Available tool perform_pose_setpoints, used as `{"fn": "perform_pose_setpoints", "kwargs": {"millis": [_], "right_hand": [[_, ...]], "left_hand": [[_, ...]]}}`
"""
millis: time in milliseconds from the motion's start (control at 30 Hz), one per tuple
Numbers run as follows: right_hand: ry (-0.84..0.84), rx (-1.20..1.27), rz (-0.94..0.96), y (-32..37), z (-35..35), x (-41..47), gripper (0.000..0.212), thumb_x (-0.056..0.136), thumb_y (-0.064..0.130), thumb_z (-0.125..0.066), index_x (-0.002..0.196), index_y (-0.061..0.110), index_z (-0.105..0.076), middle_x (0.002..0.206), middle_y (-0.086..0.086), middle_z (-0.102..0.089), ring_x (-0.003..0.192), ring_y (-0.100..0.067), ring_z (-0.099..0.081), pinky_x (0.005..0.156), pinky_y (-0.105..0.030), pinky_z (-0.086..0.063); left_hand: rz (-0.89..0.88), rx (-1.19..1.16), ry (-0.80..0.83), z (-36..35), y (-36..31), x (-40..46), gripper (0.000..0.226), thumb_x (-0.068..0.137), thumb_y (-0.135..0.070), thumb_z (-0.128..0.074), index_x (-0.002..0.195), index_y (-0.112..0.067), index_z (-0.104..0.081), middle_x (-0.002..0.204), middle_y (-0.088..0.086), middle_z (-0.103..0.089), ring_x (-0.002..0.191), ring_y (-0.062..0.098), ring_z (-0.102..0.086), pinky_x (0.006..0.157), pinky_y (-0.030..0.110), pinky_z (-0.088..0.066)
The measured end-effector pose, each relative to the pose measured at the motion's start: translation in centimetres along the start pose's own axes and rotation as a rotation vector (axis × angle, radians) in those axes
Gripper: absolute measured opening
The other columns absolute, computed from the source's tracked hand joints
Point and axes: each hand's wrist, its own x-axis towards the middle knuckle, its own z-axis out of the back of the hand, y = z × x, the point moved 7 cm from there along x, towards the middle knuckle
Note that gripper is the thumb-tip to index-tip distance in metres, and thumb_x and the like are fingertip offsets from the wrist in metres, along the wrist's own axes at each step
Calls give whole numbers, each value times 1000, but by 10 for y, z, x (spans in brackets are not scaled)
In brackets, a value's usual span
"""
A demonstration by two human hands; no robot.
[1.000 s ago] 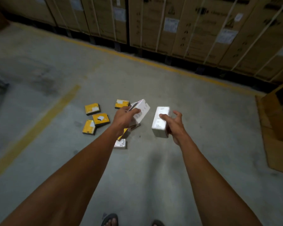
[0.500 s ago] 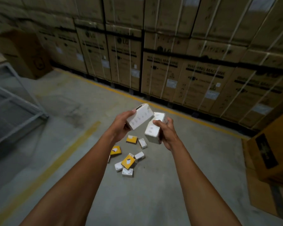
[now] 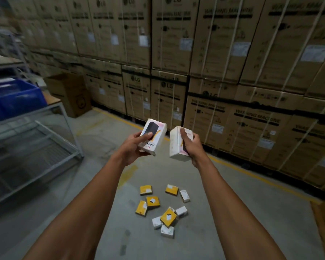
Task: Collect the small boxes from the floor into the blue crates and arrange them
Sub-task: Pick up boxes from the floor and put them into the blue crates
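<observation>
Counts: 2 white boxes in hand, one in the left hand (image 3: pixel 134 147) (box with dark product print (image 3: pixel 152 135)), one in the right hand (image 3: pixel 192 147) (plain white side facing, box (image 3: pixel 177 142)). Floor pile (image 3: pixel 162 208): 5 yellow-topped boxes, 5 white ones, so 10 down there (some overlap, count could be off by one). Blue crates (image 3: pixel 15 99): 2 visible at left, blurred. 1 open brown carton (image 3: pixel 69 92) by the stacked washing machine cartons (image 3: pixel 214 62); those too many and blurred to count.
</observation>
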Motion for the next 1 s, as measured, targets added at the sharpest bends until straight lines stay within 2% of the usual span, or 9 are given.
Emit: {"fn": "perform_pose_setpoints", "kwargs": {"millis": [100, 167, 300, 433, 600, 733, 800, 867, 1000], "right_hand": [[22, 128, -13, 1, -48, 20, 65, 78, 57, -84, 125, 16, -64, 111, -8, -77, 92, -25, -76, 71, -39, -62], [66, 227, -34, -3, -82, 30, 53, 84, 38, -84, 125, 11, -65, 112, -13, -77, 88, -26, -75, 69, -40, -60], [156, 309, -82, -12, -150, 45, 24, 90, 19, -71, 111, 10, -71, 102, -16, -72, 77, -26, -69, 71, -37, -55], [209, 306, -96, -16, -218, 69, 59, 73, 26, -73, 127, 3, -66, 105, -15, -73, 85, -28, -69, 70, -36, -57], [296, 288, -103, -24, -312, 123, 76, 63, 36, -80, 133, 10, -64, 123, -18, -73, 93, -27, -72, 73, -37, -58], [405, 239, -92, -27, -404, 172, 55, 84, 25, -77, 135, 12, -61, 122, -14, -75, 93, -24, -74, 73, -37, -58], [466, 236, -84, -24, -454, 196, 46, 92, 18, -72, 136, 9, -60, 119, -14, -76, 92, -24, -74, 72, -37, -58], [535, 222, -74, -17, -508, 218, 45, 94, 16, -72, 136, 5, -60, 118, -15, -76, 90, -23, -74, 69, -35, -58], [647, 205, -70, 3, -607, 249, 46, 91, 17, -75, 133, 2, -61, 111, -15, -77, 89, -24, -76, 69, -36, -59]], "left_hand": [[-70, -56, -104, 55, -25, -4, 39, 88, -30, -78, 123, -16, -70, 101, 7, -71, 85, 24, -70, 87, 54, -61], [-88, -85, -178, 91, -35, -7, 41, 87, -32, -79, 124, -16, -68, 99, 8, -72, 83, 24, -71, 84, 52, -62], [-98, -114, -288, 155, -43, -5, 39, 89, -34, -80, 122, -17, -68, 101, 8, -74, 87, 26, -71, 94, 61, -56], [-111, -133, -401, 212, -47, 1, 46, 90, -35, -79, 130, -15, -65, 100, 7, -73, 85, 25, -70, 95, 60, -55], [-115, -144, -504, 294, -44, 11, 40, 90, -38, -78, 124, -20, -69, 102, 7, -73, 87, 24, -69, 91, 53, -57], [-119, -151, -610, 373, -50, 27, 43, 88, -40, -81, 124, -19, -70, 101, 7, -73, 80, 22, -70, 72, 41, -60], [-144, -171, -680, 413, -64, 37, 44, 89, -37, -80, 125, -15, -68, 99, 8, -74, 78, 22, -70, 74, 43, -58], [-167, -169, -754, 453, -81, 47, 50, 87, -39, -82, 128, -14, -67, 102, 9, -75, 81, 24, -71, 77, 46, -58], [-204, -175, -892, 527, -119, 63, 50, 89, -39, -80, 130, -17, -65, 107, 10, -76, 88, 24, -72, 67, 40, -60]]}}
